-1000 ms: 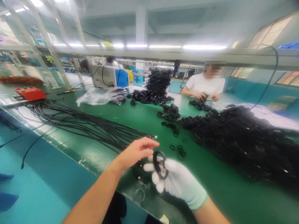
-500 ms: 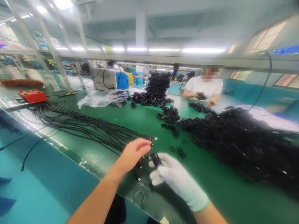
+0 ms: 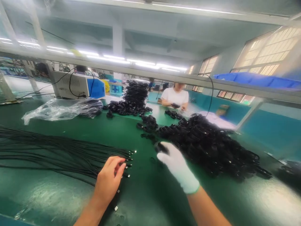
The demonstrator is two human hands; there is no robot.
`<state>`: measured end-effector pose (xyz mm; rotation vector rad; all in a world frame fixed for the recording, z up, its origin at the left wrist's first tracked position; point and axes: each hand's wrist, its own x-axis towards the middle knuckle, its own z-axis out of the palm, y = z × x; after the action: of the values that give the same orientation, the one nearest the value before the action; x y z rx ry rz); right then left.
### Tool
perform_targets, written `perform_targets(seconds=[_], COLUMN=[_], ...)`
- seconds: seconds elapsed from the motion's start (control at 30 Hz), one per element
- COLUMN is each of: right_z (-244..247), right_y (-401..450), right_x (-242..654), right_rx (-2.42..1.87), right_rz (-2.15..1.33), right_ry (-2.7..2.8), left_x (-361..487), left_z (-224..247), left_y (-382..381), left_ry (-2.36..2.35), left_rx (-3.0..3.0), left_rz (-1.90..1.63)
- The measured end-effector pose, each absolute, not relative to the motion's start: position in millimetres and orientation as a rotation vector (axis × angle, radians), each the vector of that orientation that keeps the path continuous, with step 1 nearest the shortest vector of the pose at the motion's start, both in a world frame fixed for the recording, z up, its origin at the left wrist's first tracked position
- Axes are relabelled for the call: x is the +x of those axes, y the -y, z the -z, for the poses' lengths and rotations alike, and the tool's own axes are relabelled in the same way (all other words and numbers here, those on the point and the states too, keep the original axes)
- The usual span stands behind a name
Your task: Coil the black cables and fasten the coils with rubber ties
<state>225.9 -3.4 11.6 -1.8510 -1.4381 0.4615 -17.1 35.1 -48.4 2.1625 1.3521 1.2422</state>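
My left hand (image 3: 108, 177), bare, hovers at the connector ends of a spread of long black cables (image 3: 70, 150). Its fingers are loosely curled, thumb a little apart, and nothing shows between them. Small pale connector tips (image 3: 128, 176) poke out around it. My right hand (image 3: 175, 164) wears a white glove and grips a small black cable coil (image 3: 162, 148) between thumb and fingers, partly hidden by the glove. That coil is over the green tabletop (image 3: 150, 191), at the left edge of a large heap of black coiled cables (image 3: 207, 144).
A tall stack of black coils (image 3: 135, 94) stands at the back beside a clear plastic bag (image 3: 58, 110). Behind it sits a white and blue machine (image 3: 77, 84). Across the table a person in a white shirt (image 3: 175, 97) holds something dark. A shelf rail crosses overhead.
The view has swung right and up. My right hand has moved away from my left with the black coil, out toward the heap. My left hand stays by the cable ends.
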Motion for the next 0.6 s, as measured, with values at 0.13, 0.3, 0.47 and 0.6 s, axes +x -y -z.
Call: perform_targets(seconds=[0.13,0.3,0.47,0.6], right_z=[-19,2,14,19], right_y=[-45,-91,-106,-113], right_x=[260,274,276,276], right_rx=[-2.127,-2.438,-2.594,-2.612], right_rz=[-0.233,0.087,0.27,0.289], right_ry=[1.471,1.583,1.702,1.771], left_x=[-17,-18,-18,-22], left_z=[53,55,57,70], left_y=[-35,-34,-35,-41], left_ry=[-1.315,-1.349,-1.334,-1.321], left_rx=[2.18,2.199,2.238,2.285], left_rz=[-1.178,-1.072,-1.027,-1.082])
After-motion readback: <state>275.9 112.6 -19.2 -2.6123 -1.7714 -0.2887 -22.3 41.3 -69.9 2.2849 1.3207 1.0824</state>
